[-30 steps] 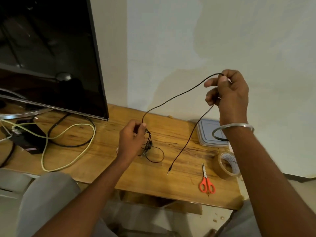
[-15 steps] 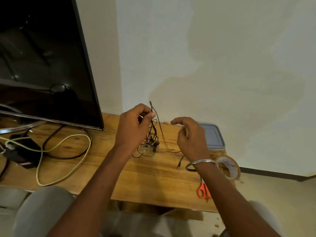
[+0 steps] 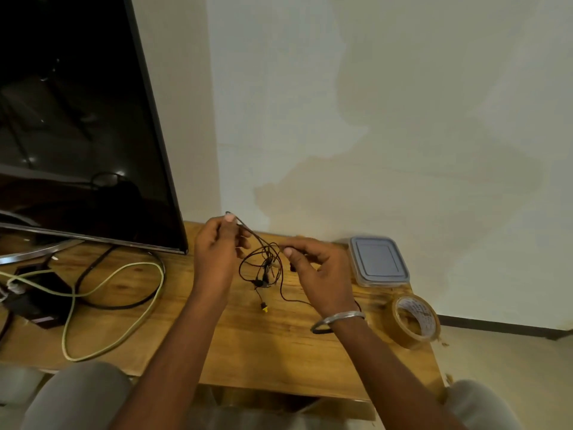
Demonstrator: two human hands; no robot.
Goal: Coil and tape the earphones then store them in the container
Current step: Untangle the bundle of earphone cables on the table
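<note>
Black wired earphones hang in loose loops above the wooden table. My left hand pinches the top of the cord bundle, raised. My right hand grips another stretch of the cord just to the right, at about the same height. One earbud with a yellow tip dangles lowest. A clear plastic container with a grey lid, closed, stands at the table's back right. A roll of brown tape sits on edge near the right edge.
A large dark TV screen on a metal stand fills the left. Black and pale green cables and a dark box lie on the table's left part. A wall rises right behind the table. My knees show below.
My right hand came down from high on the right with the stretched cord and now holds it close beside my left hand. The cord has gathered into loops. The scissors are hidden behind my right arm.
</note>
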